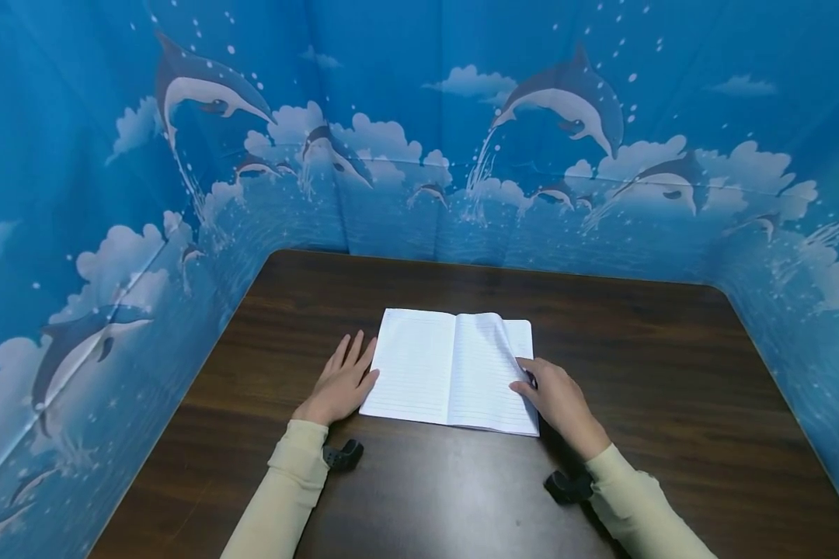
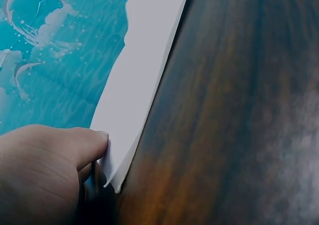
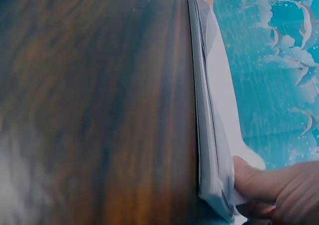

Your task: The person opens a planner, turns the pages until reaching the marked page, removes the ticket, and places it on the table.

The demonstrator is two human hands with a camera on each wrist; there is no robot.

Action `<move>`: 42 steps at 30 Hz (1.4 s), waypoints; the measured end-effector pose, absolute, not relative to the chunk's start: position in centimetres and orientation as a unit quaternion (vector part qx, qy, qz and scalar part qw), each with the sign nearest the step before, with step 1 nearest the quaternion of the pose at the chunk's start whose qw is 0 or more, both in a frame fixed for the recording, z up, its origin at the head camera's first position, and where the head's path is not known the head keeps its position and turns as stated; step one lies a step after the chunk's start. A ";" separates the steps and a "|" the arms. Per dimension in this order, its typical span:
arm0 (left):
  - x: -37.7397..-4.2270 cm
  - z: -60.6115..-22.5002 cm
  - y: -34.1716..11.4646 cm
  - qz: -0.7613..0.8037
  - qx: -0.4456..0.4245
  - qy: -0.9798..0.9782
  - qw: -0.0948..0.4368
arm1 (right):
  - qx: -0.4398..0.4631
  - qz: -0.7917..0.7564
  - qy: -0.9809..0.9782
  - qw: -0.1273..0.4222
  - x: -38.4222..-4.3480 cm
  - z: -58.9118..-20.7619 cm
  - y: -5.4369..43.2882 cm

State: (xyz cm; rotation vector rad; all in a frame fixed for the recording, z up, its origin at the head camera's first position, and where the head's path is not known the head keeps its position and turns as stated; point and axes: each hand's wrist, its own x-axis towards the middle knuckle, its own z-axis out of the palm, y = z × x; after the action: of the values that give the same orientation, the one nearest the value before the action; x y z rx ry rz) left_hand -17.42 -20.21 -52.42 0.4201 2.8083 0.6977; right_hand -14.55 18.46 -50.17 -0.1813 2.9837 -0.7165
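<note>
An open notebook [image 1: 411, 369] with white lined pages lies on the dark wooden table. My left hand [image 1: 338, 388] rests beside its left edge, fingers spread on the tabletop and thumb [image 2: 92, 143] touching the paper's edge. At the right edge, my right hand [image 1: 558, 397] pinches a lined page [image 1: 481, 369] between thumb and fingers. That page's upper right corner curls away, and a strip of the sheet beneath [image 1: 520, 335] shows. In the right wrist view the thumb [image 3: 254, 180] presses on the paper, while the other fingers are mostly hidden.
The wooden table [image 1: 671, 373] has rounded far corners and extends on both sides of the notebook. A blue curtain [image 1: 391, 225] printed with dolphins and clouds hangs around its far and side edges. Black bands with camera mounts sit on the left wrist [image 1: 342, 456] and right wrist [image 1: 569, 487].
</note>
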 end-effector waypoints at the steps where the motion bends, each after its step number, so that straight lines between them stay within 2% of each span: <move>1: -17.3 -52.4 -20.2 0.237 0.144 0.955 0.107 | -0.053 -0.244 0.967 0.041 -14.6 -50.2 18.5; 10: -17.2 -52.5 -20.3 0.243 0.143 0.954 0.102 | -0.004 -0.423 0.904 0.060 -14.7 -50.0 20.0; 19: -17.2 -52.6 -20.3 0.252 0.147 0.952 0.093 | 0.037 -0.511 0.850 0.123 -14.8 -49.4 20.8; 30: -17.1 -53.1 -20.3 0.234 0.139 0.957 0.101 | -0.001 -0.539 0.835 0.111 -15.2 -48.1 20.0; 42: -17.2 -53.1 -20.2 0.228 0.141 0.959 0.088 | -0.070 -0.595 0.794 0.101 -16.6 -45.9 16.6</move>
State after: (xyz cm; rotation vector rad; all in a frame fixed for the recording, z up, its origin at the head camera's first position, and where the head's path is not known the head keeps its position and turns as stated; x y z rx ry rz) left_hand -17.24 -20.18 -53.05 0.4187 2.8558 0.6785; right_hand -16.59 16.65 -45.91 -0.2080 2.3471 -1.7584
